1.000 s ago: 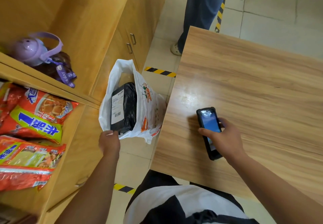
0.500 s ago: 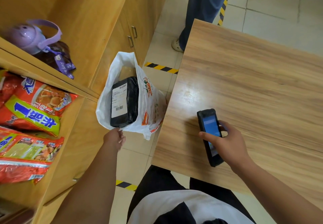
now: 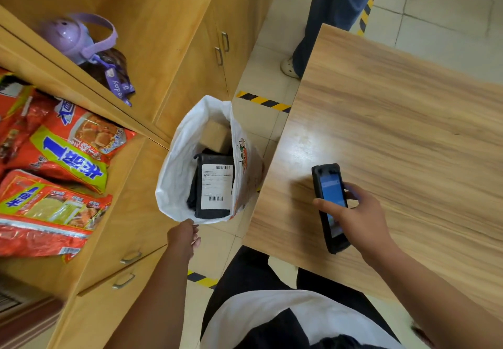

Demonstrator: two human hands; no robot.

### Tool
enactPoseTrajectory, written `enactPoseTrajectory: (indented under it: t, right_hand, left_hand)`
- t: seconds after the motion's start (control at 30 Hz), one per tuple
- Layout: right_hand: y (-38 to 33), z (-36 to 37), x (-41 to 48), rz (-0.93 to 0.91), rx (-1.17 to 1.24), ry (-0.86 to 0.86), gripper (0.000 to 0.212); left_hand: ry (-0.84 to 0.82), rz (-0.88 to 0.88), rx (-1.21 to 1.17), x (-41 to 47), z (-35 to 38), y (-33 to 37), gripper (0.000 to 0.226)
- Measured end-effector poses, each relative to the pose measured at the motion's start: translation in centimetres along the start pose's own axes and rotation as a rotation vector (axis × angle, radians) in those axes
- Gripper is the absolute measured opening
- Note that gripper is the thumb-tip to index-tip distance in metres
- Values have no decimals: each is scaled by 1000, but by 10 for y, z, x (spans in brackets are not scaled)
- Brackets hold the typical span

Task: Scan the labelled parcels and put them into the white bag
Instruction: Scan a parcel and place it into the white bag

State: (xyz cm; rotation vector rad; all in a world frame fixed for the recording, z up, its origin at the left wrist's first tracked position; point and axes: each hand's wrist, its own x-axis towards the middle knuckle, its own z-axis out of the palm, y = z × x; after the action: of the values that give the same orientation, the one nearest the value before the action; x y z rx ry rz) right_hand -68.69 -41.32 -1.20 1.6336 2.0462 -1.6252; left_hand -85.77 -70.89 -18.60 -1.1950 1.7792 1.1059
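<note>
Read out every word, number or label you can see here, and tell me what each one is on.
"seday": on the purple strap; the start is hidden.
"1": big blue numeral on the red noodle packets; the Chinese characters beside it are not surely readable.
Label on the black parcel in the white bag: barcodes and print, too small to read.
Screen of the scanner in the right hand: blurred.

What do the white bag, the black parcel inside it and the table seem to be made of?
The white bag looks like thin plastic: its wall crinkles and folds softly. The black parcel seems to be a soft plastic mailer, wrinkled, with a paper label. The table has a wood-grain top, likely laminate rather than solid wood: smooth, with a shiny glare patch.
</note>
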Motion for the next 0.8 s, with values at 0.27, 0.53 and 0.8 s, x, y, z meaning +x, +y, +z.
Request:
enactPoseTrajectory:
  t: [0.27,0.53,0.8]
  right_hand:
    - [0,-2,0,9,-5,31,93]
    - [-3,-10,-6,8,56,58,87]
    - [8,-46,-25,-25,162,162,85]
  left_hand:
    - [-5,31,84,6,-9,-3,32]
    - [96,138,175,-10,-18,8,47]
    - [-24,572,238,-85,22,55,22]
